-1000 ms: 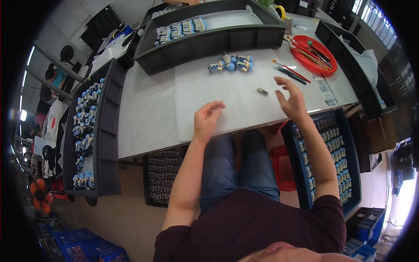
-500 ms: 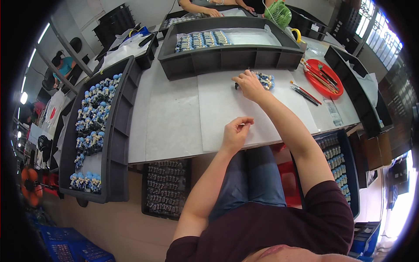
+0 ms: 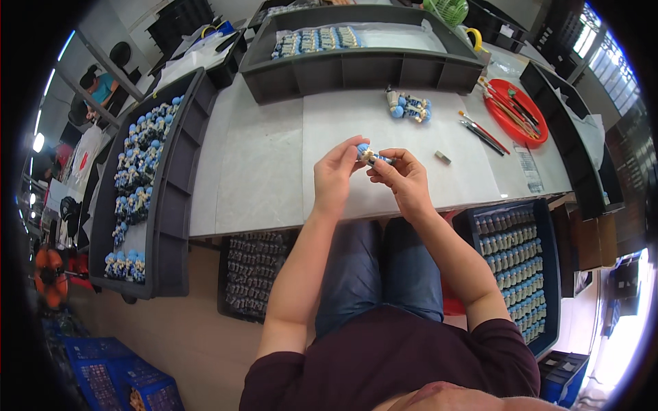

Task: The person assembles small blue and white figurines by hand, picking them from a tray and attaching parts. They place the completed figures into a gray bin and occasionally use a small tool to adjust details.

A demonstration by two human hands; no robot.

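Between my two hands, above the white paper (image 3: pixel 329 198), is a small figurine (image 3: pixel 369 156) with a light blue head and a blue and white body. My left hand (image 3: pixel 333 179) pinches it near the head, while my right hand (image 3: pixel 410 183) grips the lower end with thumb and fingers. Fingertips cover part of its body. Beyond my hands, several similar figurines (image 3: pixel 411 108) lie close together on the paper. A small greyish block (image 3: pixel 443 158) rests on the paper to the right of my right hand.
A grey crate (image 3: pixel 356 74) with rows of figurines stands at the back. Another figurine-filled crate (image 3: pixel 175 198) is at left. Brushes (image 3: pixel 485 135) lie beside a red tray (image 3: pixel 493 103) of tools at right. Below the table edge sit a blue crate (image 3: pixel 554 301) and a dark crate (image 3: pixel 226 274).
My right hand has come back from the figurines at the far side toward me. My left hand has risen to meet it, and both now hold one figurine. The small block has come into view.
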